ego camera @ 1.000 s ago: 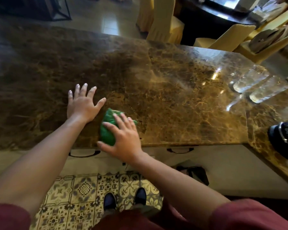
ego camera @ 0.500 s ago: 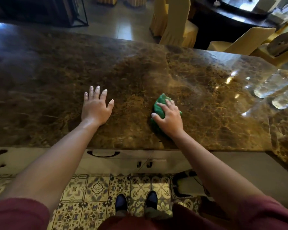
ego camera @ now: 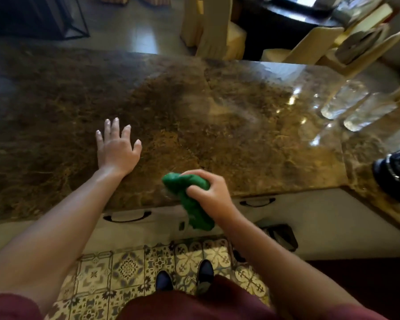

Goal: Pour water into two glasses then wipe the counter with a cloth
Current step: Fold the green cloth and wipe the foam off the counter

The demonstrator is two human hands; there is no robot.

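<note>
Wiping step: right hand (ego camera: pixel 209 195) bunches the green cloth (ego camera: pixel 189 199) at the tabletop's (ego camera: pixel 217 116) near edge, fingers curled round it; the cloth's tail hangs below the edge, over the drawer fronts.
Left hand (ego camera: pixel 117 148): flat on the stone, fingers straight and spread, holding nothing.
Pouring step: judged done; two glasses (ego camera: pixel 356 107) stand side by side at far right, apparently filled, though blurred.
Next move: judged either another pass, which needs the cloth flattened again, or putting it away.
Surface: brown veined marble, glossy, glare near the glasses.
Room: patterned floor tiles (ego camera: pixel 129 269) underfoot; covered chairs (ego camera: pixel 215 26) beyond.
</note>
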